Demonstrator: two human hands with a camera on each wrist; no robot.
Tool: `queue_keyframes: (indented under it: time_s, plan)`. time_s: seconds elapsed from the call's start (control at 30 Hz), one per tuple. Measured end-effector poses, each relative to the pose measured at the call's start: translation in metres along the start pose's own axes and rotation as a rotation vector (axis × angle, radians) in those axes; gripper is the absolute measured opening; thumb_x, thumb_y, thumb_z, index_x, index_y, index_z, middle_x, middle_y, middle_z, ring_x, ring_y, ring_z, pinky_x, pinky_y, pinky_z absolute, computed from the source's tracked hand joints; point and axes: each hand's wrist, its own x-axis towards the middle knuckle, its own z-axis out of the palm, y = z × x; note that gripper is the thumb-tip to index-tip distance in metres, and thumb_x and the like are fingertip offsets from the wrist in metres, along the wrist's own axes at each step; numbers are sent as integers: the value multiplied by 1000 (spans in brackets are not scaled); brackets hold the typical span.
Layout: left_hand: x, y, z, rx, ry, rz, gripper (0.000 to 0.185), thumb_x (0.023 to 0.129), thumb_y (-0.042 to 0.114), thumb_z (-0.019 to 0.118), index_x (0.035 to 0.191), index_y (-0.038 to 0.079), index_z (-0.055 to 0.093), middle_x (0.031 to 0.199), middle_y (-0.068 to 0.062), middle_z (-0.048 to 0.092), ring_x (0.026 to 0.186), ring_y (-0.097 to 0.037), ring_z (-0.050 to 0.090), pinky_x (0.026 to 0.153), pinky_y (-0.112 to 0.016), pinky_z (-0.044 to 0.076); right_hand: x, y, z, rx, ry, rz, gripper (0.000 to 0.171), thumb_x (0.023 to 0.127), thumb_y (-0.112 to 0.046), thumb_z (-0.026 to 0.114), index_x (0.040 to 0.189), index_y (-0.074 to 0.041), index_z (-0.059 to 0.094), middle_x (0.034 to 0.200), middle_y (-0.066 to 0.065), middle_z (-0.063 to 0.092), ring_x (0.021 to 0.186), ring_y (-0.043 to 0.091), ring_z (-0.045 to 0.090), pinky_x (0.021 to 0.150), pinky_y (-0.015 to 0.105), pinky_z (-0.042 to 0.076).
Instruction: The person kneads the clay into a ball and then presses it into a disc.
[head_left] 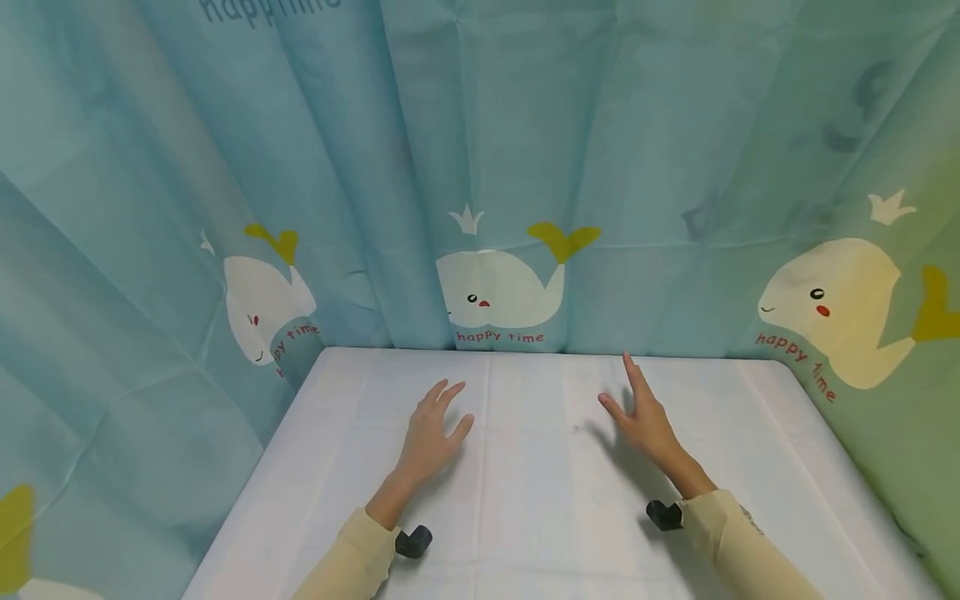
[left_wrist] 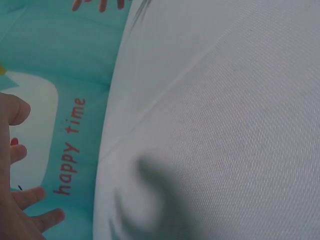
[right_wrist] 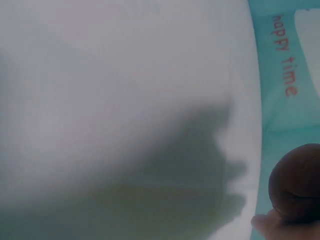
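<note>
Both hands hover over a white-covered table [head_left: 525, 517], holding nothing. The left hand [head_left: 431, 437] is left of the middle, its fingers spread and slightly bent, thumb out to the right. In the left wrist view, the left hand's thumb and fingers [left_wrist: 31, 197] show along the left edge. The right hand [head_left: 648, 425] is right of the middle, index finger pointing toward the back edge and thumb apart from it. A dark, close thumb [right_wrist: 297, 185] fills the lower right corner of the right wrist view. Shadows of the hands fall on the cloth.
A blue-green curtain [head_left: 510, 150] with white whales and "happy time" lettering hangs behind the table and along both sides. Small black devices are worn at the left wrist [head_left: 414, 542] and right wrist [head_left: 664, 515]. Faint creases run across the cloth.
</note>
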Motion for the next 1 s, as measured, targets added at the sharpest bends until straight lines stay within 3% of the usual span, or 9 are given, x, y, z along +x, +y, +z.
queue_keyframes:
  time_s: [0.43, 0.7, 1.0]
  plan:
    - [-3, -1, 2, 0, -2, 5, 54, 97, 25, 69, 147, 9, 56, 152, -27, 46, 136, -48, 47, 107, -68, 37, 0, 26, -6, -61, -38, 68, 89, 104, -39, 61, 167, -13, 3, 165, 35, 11, 150, 55, 12, 114, 72, 18]
    - [-3, -3, 4, 14, -13, 7, 55, 97, 26, 68, 148, 11, 55, 153, -25, 45, 137, -47, 46, 107, -68, 37, -1, 31, -10, -86, -65, 128, 88, 105, -39, 60, 166, -10, 4, 162, 40, 10, 147, 60, 12, 112, 75, 17]
    - [-3, -3, 4, 19, -12, 7, 56, 97, 27, 68, 149, 12, 53, 154, -26, 44, 138, -47, 45, 107, -68, 36, -1, 33, -10, -114, -76, 139, 83, 106, -36, 56, 165, -7, 6, 160, 43, 8, 145, 65, 5, 112, 77, 8]
